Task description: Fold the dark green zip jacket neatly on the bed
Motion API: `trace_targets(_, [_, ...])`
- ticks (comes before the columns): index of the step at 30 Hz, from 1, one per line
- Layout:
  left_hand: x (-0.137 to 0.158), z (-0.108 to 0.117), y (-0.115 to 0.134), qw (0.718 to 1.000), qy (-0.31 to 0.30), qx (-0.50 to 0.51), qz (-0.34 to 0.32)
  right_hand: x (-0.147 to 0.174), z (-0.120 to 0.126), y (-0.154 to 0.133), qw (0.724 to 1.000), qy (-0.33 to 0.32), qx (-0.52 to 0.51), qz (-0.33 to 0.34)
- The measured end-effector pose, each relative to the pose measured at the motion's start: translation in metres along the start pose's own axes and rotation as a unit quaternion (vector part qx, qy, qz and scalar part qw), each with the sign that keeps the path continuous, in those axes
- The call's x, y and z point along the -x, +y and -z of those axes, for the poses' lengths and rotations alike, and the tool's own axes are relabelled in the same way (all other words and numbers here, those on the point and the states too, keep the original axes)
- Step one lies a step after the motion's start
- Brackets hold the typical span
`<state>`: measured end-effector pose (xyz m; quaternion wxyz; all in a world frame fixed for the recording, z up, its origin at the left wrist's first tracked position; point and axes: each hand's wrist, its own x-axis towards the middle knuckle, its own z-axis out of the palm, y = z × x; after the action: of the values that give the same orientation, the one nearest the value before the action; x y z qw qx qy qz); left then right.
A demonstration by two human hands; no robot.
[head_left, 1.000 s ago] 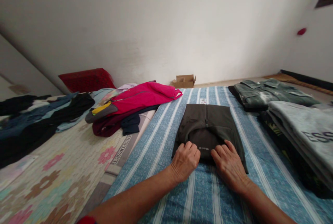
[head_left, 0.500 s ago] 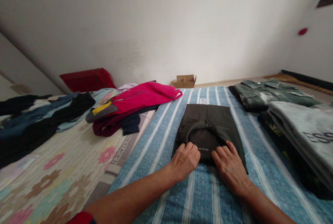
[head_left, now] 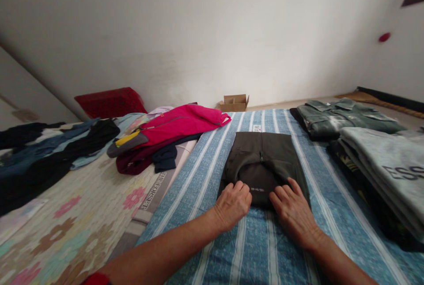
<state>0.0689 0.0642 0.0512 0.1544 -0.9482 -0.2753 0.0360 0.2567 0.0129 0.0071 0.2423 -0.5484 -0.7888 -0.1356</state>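
Observation:
A dark olive zip-neck jacket (head_left: 247, 148), folded into a neat rectangle, lies on the blue striped sheet (head_left: 185, 192) in front of me. Its collar faces me, and pale size print shows inside the neck. My left hand (head_left: 233, 205) has its fingers curled over the near left side of the collar, gripping the cloth. On the near right side of the collar, my right hand (head_left: 293, 210) is closed the same way, its index finger bent up a little. The fingertips of both hands are partly hidden against the fabric.
To the right lie a folded green jacket (head_left: 344, 117) and a stack topped by a grey sweatshirt (head_left: 380, 152). A pink jacket (head_left: 188, 119) and dark clothes (head_left: 76, 143) spread over the flowered cover (head_left: 96, 205) at left. A cardboard box (head_left: 234, 103) stands by the wall.
The collar and my left hand have shifted slightly to the left. Both hands keep their hold on the jacket, and the view has moved a little.

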Motion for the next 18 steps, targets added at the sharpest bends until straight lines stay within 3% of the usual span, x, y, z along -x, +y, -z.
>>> trace_targets(9, [-0.003, 0.001, 0.001, 1.0, -0.025, -0.012, 0.009, 0.002, -0.005, 0.004, 1.0, 0.018, 0.009, 0.0])
trace_targets(18, [0.001, 0.005, 0.013, 0.997, -0.035, -0.026, 0.07, 0.002, -0.005, 0.003, 0.999, 0.039, 0.01, 0.005])
